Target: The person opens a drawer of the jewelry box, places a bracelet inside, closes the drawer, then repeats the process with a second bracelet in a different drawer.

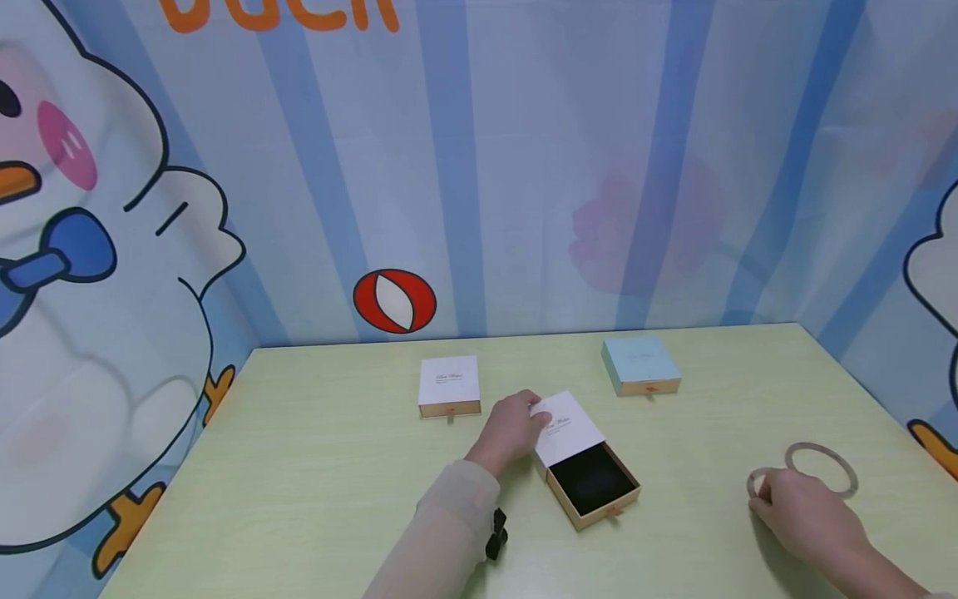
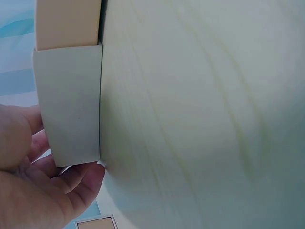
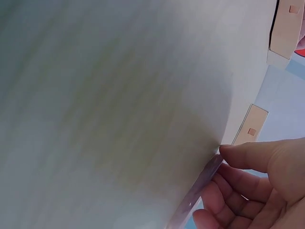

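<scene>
Near the middle of the table lies a white gift box point(image 1: 566, 431) with its drawer point(image 1: 625, 497) pulled partway out, showing a black lining. My left hand point(image 1: 511, 433) holds the far-left end of the white sleeve, thumb on top and fingers around the end. At the right, my right hand point(image 1: 812, 517) pinches a pale bangle point(image 1: 752, 484) between thumb and fingers. In the right wrist view that bangle point(image 3: 194, 196) shows edge-on, at the tabletop. A second bangle point(image 1: 814, 446) lies just behind the right hand, partly covered by it.
Another white box point(image 1: 449, 383), closed, sits at the back left of the open one. A closed light-blue box point(image 1: 642, 359) stands at the back right. Behind the pale table point(image 1: 299, 466) hangs a blue striped cloth point(image 1: 524, 166) with cartoon prints.
</scene>
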The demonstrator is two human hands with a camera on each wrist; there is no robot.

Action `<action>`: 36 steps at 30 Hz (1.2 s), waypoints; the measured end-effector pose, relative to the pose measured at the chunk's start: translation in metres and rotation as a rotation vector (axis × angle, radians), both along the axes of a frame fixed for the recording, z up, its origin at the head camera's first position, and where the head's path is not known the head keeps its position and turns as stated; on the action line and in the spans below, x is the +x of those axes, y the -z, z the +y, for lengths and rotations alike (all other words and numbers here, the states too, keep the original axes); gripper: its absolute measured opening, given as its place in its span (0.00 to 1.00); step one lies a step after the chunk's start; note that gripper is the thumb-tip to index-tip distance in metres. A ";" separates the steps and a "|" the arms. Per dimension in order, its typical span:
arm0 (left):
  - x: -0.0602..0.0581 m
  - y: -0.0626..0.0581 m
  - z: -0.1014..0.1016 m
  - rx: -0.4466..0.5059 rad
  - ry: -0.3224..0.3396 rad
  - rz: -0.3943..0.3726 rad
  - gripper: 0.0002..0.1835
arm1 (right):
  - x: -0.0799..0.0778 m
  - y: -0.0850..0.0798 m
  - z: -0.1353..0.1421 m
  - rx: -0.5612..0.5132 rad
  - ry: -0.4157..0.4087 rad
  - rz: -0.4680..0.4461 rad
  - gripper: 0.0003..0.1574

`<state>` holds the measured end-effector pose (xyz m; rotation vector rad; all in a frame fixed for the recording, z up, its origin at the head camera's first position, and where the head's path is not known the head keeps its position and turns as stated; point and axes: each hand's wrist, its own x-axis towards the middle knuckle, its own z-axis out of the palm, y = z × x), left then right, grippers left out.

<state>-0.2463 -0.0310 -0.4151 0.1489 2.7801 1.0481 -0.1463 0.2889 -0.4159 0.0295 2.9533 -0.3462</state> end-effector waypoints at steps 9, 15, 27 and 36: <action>0.000 0.000 0.000 0.008 -0.001 -0.007 0.20 | 0.001 -0.002 -0.002 0.008 0.003 0.023 0.13; -0.001 0.000 0.000 0.007 0.001 -0.004 0.20 | 0.001 -0.002 -0.001 0.019 -0.007 0.046 0.14; -0.001 0.001 -0.001 0.004 0.013 0.004 0.19 | -0.001 -0.001 0.000 0.036 0.011 0.045 0.17; 0.000 0.000 0.000 -0.006 0.011 0.006 0.19 | -0.002 -0.011 -0.003 0.033 0.041 -0.018 0.14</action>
